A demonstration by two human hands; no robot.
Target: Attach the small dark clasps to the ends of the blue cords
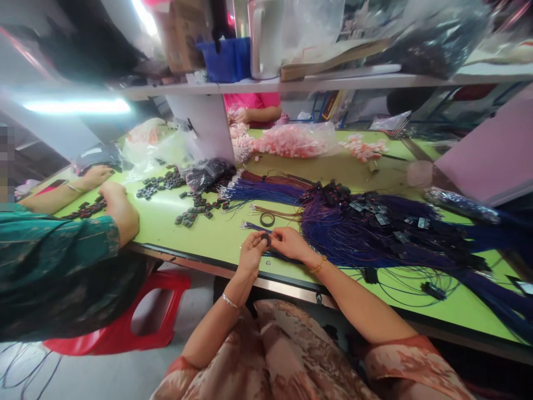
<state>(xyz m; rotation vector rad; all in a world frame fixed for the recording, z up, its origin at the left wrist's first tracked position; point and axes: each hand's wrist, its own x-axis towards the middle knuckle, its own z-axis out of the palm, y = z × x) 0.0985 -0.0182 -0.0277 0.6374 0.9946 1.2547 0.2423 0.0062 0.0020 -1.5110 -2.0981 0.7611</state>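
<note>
My left hand [250, 253] is closed in a pinch on a small black plastic piece [265, 239], its details too small to make out. Against the piece, my right hand [289, 243] has its thumb and finger pressed together. What those fingertips hold, perhaps a wire end, is hidden. Just beyond my hands lie a few blue wires [255, 226] with pale metal tips, a black ring like a tape roll [267, 225] and a few brown wires [278, 213]. To the right of my right hand spreads a large bundle of blue-purple wires [322, 225] with black connectors [381, 218].
Small black blocks [194, 214] lie in groups on the green table [166, 233]. A co-worker's arm [120, 214] rests at the left, beside a red stool [166, 316]. Across the table are pink pieces in a bag [291, 140] and another person. A loaded shelf [266, 86] crosses above.
</note>
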